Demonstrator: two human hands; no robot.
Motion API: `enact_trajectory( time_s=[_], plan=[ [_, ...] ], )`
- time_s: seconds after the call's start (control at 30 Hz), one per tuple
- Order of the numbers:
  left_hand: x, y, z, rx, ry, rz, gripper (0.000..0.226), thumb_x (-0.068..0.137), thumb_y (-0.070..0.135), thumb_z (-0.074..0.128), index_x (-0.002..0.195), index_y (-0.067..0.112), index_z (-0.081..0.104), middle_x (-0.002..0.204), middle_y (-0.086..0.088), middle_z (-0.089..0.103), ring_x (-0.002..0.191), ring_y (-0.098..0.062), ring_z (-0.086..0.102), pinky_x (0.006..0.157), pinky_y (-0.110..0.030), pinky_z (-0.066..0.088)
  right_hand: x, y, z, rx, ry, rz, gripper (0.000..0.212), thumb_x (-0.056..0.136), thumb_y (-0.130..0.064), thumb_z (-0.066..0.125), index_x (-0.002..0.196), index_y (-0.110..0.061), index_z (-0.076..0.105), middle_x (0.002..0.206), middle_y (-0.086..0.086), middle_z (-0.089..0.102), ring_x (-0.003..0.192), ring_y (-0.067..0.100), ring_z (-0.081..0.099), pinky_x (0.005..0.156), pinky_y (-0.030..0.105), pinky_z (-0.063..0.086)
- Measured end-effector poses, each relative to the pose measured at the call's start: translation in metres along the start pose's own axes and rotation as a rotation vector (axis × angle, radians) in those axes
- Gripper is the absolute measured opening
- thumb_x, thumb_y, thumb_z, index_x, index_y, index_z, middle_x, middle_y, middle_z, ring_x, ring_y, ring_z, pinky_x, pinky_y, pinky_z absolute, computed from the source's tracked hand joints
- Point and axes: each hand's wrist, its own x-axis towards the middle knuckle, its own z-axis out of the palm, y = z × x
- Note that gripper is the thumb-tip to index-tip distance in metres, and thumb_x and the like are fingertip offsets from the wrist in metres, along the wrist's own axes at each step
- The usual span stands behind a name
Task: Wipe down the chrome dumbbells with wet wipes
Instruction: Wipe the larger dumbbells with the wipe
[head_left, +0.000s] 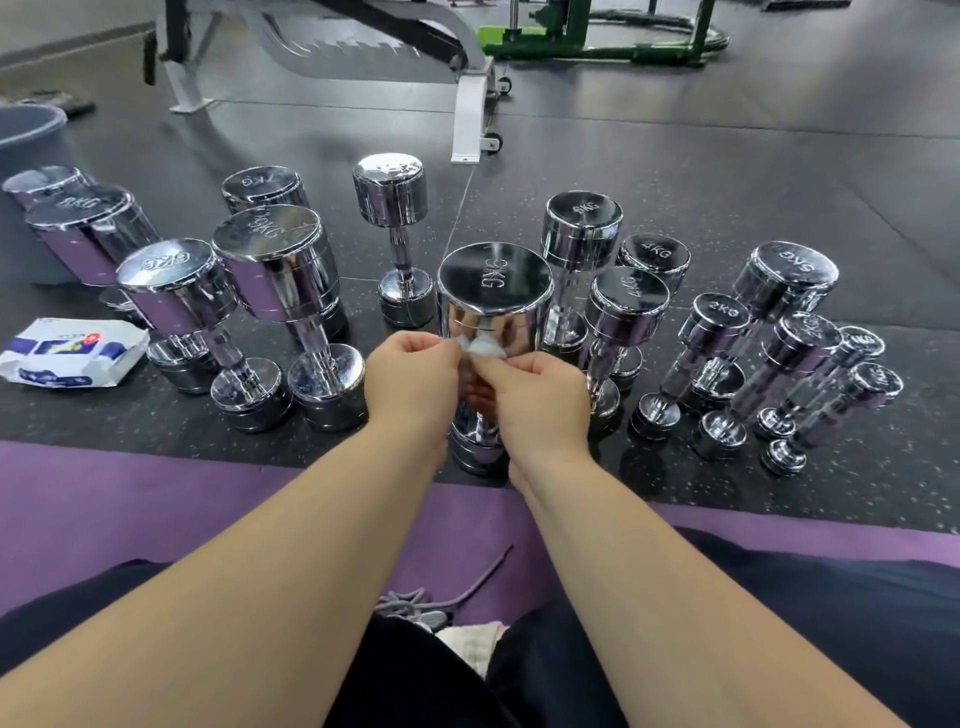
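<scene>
Dark trouser legs (810, 613) and two bare forearms fill the bottom of the frame, reaching out over a purple mat (130, 499) towards rows of chrome on the speckled floor. At the left edge lies a pack of wet wipes (72, 353), white and blue. Just to its right stands a cluster of heavier dumbbells on end, a 6KG dumbbell (171, 280) nearest. At centre is the 5KG dumbbell (493, 291), upright on one head, closest to the person. In front of it the left hand (410, 374) has its fingers curled in, thumb and forefinger pinching one side of a small bunched wet wipe (480, 347). The right hand (535, 395) pinches the other side the same way, its remaining fingers tucked under. The wipe sits at the lower edge of the dumbbell's top head; whether it touches the chrome, I cannot tell. It looks to me as if the person is pulling the wipe open, with the wiping of this dumbbell yet to begin. The next move would call for spreading the wipe flat and pressing it round the head, probably with one hand steadying the upright weight. To the right, lighter pairs lean outward, a 2KG dumbbell (714, 322) among them.
</scene>
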Motion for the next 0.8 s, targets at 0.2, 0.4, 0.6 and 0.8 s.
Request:
enact_trajectory(
  time_s=[0.2, 0.4, 0.6, 0.8],
  plan=[
    [-0.009, 0.013, 0.000, -0.044, -0.189, 0.098, 0.026, 0.077, -0.006, 0.067, 0.075, 0.015, 0.053, 0.067, -0.004, 0.052, 0.055, -0.014, 0.049, 0.053, -0.024, 0.043, -0.002, -0.018, -0.008, -0.026, -0.049, -0.063, 0.021, 0.078, -0.015, 0.081, 0.062, -0.007, 0.068, 0.059, 0.010, 0.069, 0.050, 0.018, 0.064, 0.053, 0.027, 0.051],
    [0.014, -0.002, -0.003, 0.026, 0.006, 0.100, 0.022, 0.083, -0.006, 0.063, 0.078, 0.016, 0.064, 0.074, -0.002, 0.067, 0.068, -0.015, 0.062, 0.066, -0.027, 0.053, 0.007, -0.037, -0.026, -0.100, -0.086, -0.037, 0.013, 0.082, -0.001, 0.062, 0.070, -0.003, 0.068, 0.059, 0.008, 0.067, 0.054, 0.017, 0.064, 0.050, 0.021, 0.053],
    [-0.004, -0.009, 0.007, 0.188, 0.084, 0.343, 0.021, 0.083, 0.028, 0.066, 0.103, 0.032, 0.059, 0.104, 0.000, 0.067, 0.091, -0.012, 0.064, 0.084, -0.026, 0.050, 0.019, -0.037, -0.029, 0.071, 0.111, -0.057, 0.018, 0.088, -0.006, 0.055, 0.071, -0.007, 0.063, 0.060, 0.003, 0.065, 0.053, 0.012, 0.063, 0.051, 0.021, 0.051],
    [-0.005, -0.006, 0.004, 0.220, 0.092, 0.307, 0.008, 0.085, 0.026, 0.067, 0.078, 0.024, 0.063, 0.085, -0.002, 0.068, 0.074, -0.016, 0.063, 0.068, -0.029, 0.048, 0.020, -0.026, -0.022, -0.028, 0.089, -0.120, 0.015, 0.091, -0.023, 0.056, 0.078, -0.021, 0.061, 0.066, -0.008, 0.057, 0.062, 0.006, 0.050, 0.060, 0.020, 0.043]
  ],
)
